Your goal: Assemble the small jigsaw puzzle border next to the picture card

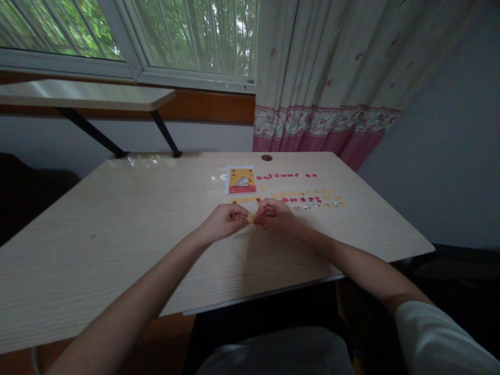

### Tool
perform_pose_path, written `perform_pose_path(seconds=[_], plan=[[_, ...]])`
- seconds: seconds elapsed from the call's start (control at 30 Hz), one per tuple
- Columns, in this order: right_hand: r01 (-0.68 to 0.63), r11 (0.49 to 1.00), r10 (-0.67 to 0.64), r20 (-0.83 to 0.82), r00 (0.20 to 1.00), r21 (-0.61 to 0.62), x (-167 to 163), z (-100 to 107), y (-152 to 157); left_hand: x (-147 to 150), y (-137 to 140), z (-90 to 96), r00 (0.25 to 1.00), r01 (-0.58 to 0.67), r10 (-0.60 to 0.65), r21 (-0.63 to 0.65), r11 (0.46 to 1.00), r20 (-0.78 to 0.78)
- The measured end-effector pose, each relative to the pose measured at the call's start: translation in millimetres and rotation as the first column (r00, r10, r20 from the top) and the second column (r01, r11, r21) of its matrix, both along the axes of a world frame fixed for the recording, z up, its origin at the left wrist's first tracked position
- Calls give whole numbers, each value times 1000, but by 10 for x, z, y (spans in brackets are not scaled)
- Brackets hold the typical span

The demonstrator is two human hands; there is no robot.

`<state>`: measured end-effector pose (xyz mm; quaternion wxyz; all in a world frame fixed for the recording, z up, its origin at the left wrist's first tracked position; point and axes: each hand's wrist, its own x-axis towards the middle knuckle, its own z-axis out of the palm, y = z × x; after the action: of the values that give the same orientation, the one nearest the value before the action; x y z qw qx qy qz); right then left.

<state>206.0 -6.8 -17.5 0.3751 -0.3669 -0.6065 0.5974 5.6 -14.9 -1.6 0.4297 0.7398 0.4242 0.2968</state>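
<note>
Between my two hands is a small yellow jigsaw puzzle piece point(250, 219), close above the table. My left hand point(225, 221) pinches its left side with thumb and fingertips. From the right, my right hand point(275, 214) is closed at the same piece, its fingertips partly hidden. Just beyond the hands lies a strip of joined yellow puzzle pieces point(245, 200), partly covered by my right hand. Behind it sits a reference picture point(241, 179) of a white animal on yellow and red.
Loose red puzzle pieces point(278, 176) form a row right of the picture. More rows of yellow, red and white pieces point(312, 199) lie to the right. The wooden table point(128, 224) carries a raised shelf point(86, 96) at back left. A curtain point(312, 94) hangs behind.
</note>
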Motion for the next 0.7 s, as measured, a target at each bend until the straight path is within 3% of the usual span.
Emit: perform_pose_path(seconds=[0.2, 0.43, 0.57, 0.7], plan=[[127, 992, -127, 22, 992, 18, -18, 14, -37, 1, -10, 111, 996, -49, 57, -119, 992, 66], [-2, 984, -35, 203, 978, 178, 68, 112, 141, -113, 37, 147, 998, -63, 63, -131, 989, -3], [-39, 898, -196, 477, 857, 438, 257, 307, 514, -351, 105, 205, 979, 61, -109, -264, 963, -173], [-191, 864, -223, 695, 684, 465, 368, 396, 869, -446, 134, 180, 949, 83, -167, -298, 951, -267]])
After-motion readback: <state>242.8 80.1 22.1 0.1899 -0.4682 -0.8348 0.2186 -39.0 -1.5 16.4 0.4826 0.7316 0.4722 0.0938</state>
